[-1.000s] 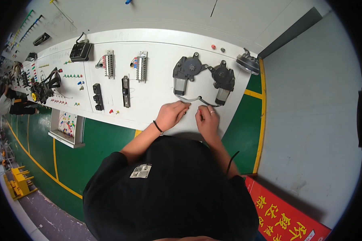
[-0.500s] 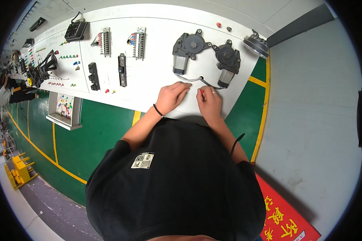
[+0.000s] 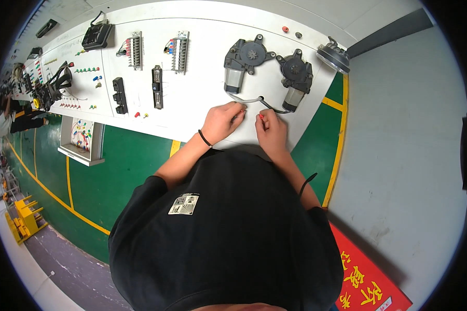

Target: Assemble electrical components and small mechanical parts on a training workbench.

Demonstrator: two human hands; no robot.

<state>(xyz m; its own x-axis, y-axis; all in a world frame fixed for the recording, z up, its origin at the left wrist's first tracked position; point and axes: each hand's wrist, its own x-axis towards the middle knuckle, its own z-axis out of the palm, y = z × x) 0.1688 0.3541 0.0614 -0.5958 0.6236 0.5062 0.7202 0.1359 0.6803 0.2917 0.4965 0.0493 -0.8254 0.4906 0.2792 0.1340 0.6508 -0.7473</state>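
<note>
Near the front edge of the white panel (image 3: 202,114), my left hand (image 3: 222,124) is closed with its fingertips pinched; something tiny and reddish shows at the tips, too small to name. To its right, my right hand (image 3: 273,133) is closed on a small red piece (image 3: 261,117), perhaps a plug or cap. The hands are apart. Just beyond them lie two black geared motors with silver housings, the left motor (image 3: 244,59) and the right motor (image 3: 296,78). A grey cable (image 3: 244,99) from the left one and a black cable (image 3: 272,108) from the right one meet at a hole.
Left along the panel are a black switch strip (image 3: 157,87), another switch block (image 3: 120,96), two terminal blocks (image 3: 180,52) and a black pedal-like unit (image 3: 97,35). A round lamp (image 3: 333,56) stands at the right corner. An open drawer (image 3: 82,142) juts out. A grey wall (image 3: 399,145) bounds the right.
The hands stay almost in place, still pinched. My right hand has turned slightly, and the red piece remains in its fingers. The whole view has shifted a little.
</note>
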